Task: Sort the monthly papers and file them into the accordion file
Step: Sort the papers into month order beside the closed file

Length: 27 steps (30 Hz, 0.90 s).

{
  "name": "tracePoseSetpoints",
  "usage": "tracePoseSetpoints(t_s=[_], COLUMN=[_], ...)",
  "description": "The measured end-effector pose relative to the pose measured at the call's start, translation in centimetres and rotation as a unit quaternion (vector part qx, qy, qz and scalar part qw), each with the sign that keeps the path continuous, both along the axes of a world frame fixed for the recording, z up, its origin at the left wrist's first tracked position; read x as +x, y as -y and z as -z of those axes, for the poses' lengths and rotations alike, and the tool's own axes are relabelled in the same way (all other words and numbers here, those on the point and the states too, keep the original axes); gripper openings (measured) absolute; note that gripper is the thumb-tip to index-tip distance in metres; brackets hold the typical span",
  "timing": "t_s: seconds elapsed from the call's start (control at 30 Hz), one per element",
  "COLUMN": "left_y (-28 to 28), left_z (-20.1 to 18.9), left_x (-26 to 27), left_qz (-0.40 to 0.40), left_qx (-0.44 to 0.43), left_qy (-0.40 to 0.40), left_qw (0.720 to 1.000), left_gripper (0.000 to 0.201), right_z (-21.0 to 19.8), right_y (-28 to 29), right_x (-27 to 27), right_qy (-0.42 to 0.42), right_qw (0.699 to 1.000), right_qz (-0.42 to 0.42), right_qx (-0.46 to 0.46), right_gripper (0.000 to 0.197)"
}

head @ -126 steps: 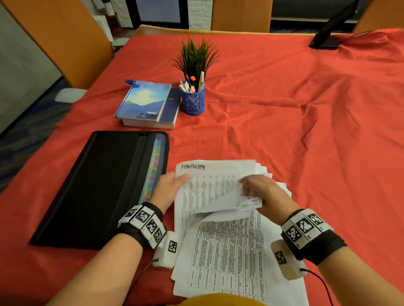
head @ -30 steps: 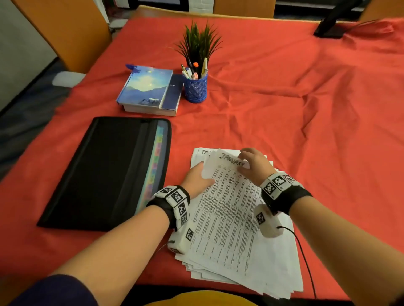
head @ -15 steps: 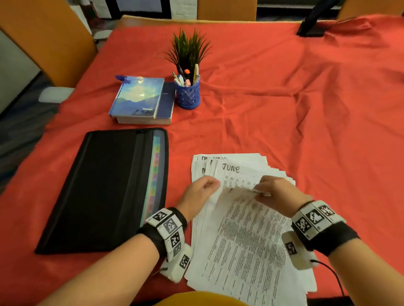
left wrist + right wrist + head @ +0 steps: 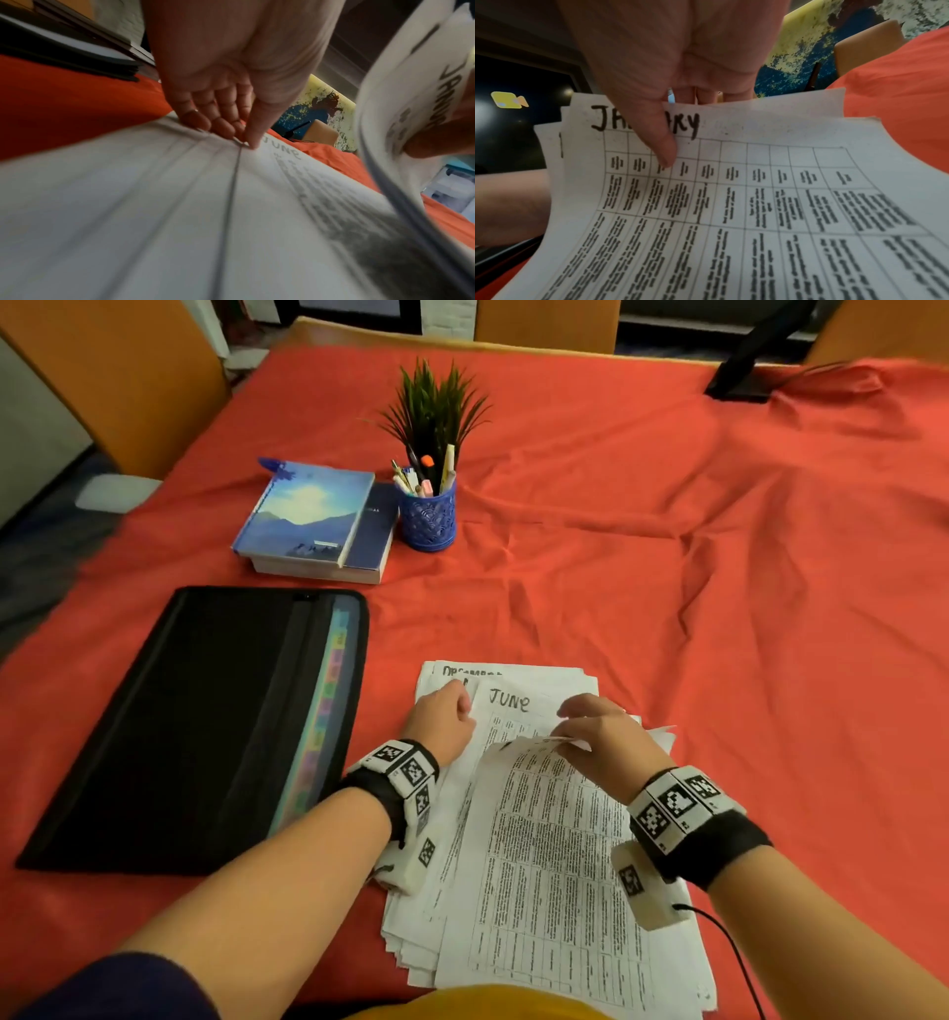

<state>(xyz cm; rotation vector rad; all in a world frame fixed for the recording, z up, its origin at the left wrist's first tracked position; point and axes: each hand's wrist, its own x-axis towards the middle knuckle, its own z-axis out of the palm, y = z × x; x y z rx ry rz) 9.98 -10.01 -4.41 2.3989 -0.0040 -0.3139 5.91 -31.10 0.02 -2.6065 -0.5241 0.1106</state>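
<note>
— So, where do the papers sit?

— The stack of papers (image 4: 518,875) lies fanned on the red tablecloth (image 4: 719,618) at the table's near edge, just right of the black accordion file (image 4: 205,726). The file lies flat toward the near left corner, its coloured tabs along the side facing the stack.

— And the right hand?

— The right hand (image 4: 601,737) pinches the top edge of the January sheets (image 4: 744,203), thumb over the heading and fingers behind, and holds that edge lifted and curled off the stack. At least two sheets are in the pinch; their lower ends lie on the stack.

— The left?

— The left hand (image 4: 441,721) rests on the stack's far left corner, fingers curled, fingertips (image 4: 205,121) and thumb pressed together on the edges of the sheets there. Whether it actually nips a sheet or only presses down, I cannot tell.

— What is uncovered?

— A sheet headed June (image 4: 513,711), flat between the two hands, and behind it another whose heading begins "Decem".

— Anything else on the table?

— Two stacked books (image 4: 318,521) beyond the file, just beside a blue pen cup (image 4: 427,516) with a small green plant (image 4: 434,410) behind it. A dark stand (image 4: 744,367) sits at the far right edge.
</note>
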Motion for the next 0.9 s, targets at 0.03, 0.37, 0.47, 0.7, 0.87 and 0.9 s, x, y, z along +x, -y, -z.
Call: tracePoseSetpoints(t_s=[0.03, 0.37, 0.47, 0.7, 0.87, 0.9], left_y=[-0.2, -0.1, -0.5, -3.6, -4.6, -4.1], left_z=[0.0, 0.4, 0.5, -1.5, -1.6, -1.2], left_x=[0.0, 0.0, 0.6, -0.9, 0.3, 0.8], left_qz=[-0.004, 0.059, 0.029, 0.111, 0.073, 0.074], left_qx=[-0.025, 0.045, 0.0, -0.244, -0.233, -0.179], left_qy=[0.001, -0.018, -0.018, -0.08, -0.088, -0.057], left_qw=[1.0, 0.997, 0.999, 0.96, 0.966, 0.979], left_gripper=[0.013, 0.043, 0.016, 0.023, 0.01, 0.008], right_z=[0.1, 1.3, 1.1, 0.7, 0.4, 0.4], right_y=[0.1, -1.5, -1.8, -2.7, -3.4, -3.4], right_x=[0.2, 1.1, 0.5, -0.4, -2.6, -2.8], right_qy=[-0.006, -0.069, -0.059, 0.1, 0.103, 0.099], right_qw=[1.0, 0.997, 0.997, 0.995, 0.994, 0.995], right_qz=[0.005, 0.022, 0.041, -0.01, -0.023, -0.016], right_qx=[-0.005, -0.023, -0.021, 0.0, -0.004, -0.004], right_gripper=[0.011, 0.017, 0.014, 0.018, 0.023, 0.022])
